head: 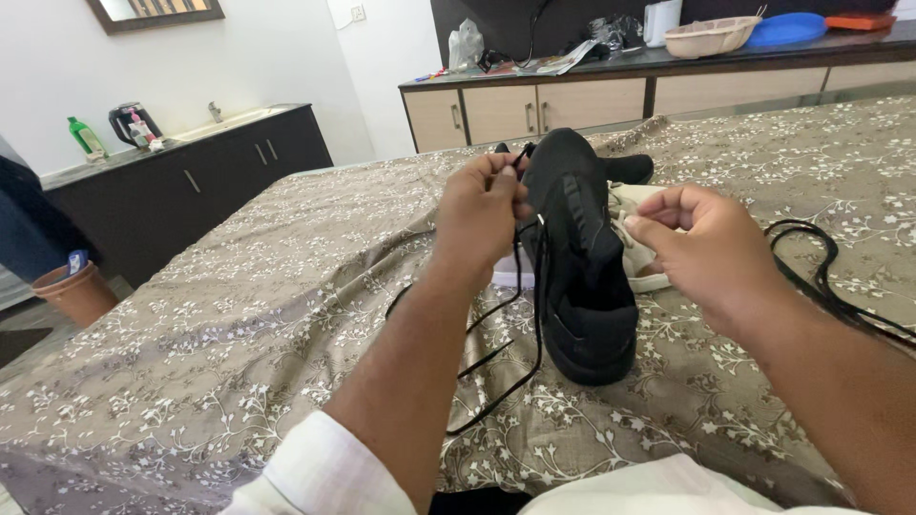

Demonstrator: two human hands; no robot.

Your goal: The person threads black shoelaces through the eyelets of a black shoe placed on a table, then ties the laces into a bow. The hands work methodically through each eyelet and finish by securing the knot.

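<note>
A black shoe [582,277] lies on the bed, toe toward me, its heel raised. My left hand [480,212] pinches a black lace [506,358] at the shoe's upper left side; the lace hangs down in loops over the bedspread. My right hand [704,246] is on the shoe's right side, fingers curled with thumb against forefinger; whether it grips a lace is hidden. A beige shoe [637,234] lies behind the black one, partly covered by my right hand. Another loose black lace [819,272] lies on the bed to the right.
The bed has a brown floral bedspread [239,324]. A dark cabinet [181,191] with a kettle and a green bottle stands at left. A long sideboard [592,100] with a basket, blue plate and papers runs along the back wall. A terracotta pot [78,291] sits on the floor.
</note>
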